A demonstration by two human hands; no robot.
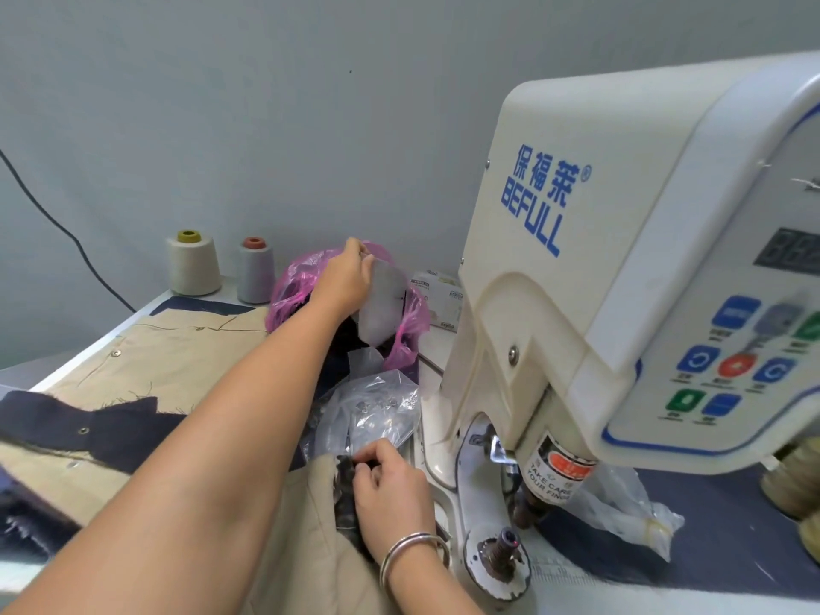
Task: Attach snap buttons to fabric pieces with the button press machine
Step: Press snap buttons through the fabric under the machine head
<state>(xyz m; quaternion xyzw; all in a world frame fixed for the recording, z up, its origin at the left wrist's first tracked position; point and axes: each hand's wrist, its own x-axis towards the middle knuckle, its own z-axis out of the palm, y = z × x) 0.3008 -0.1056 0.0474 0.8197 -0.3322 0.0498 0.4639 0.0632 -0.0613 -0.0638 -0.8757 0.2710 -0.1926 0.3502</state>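
left hand [350, 270]: fingers pinching a small clear bag [380, 304], held up over the pink bag [288, 286]
right hand [390, 486]: fingers curled, gripping dark fabric [345, 494] (just left of the press [621, 259])

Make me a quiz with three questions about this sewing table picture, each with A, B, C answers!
1. Where are the thread cones?
A. By the wall
B. On the machine
C. In the pink bag

2. How many thread cones stand there?
A. One
B. Two
C. Four

3. What is the left hand doing?
A. Resting flat
B. Pressing a button
C. Pinching a white piece

Answers: 1 A, they stand at the table's far edge; 2 B, a cream one and a grey one; 3 C, fingers grip it above the pink bag.
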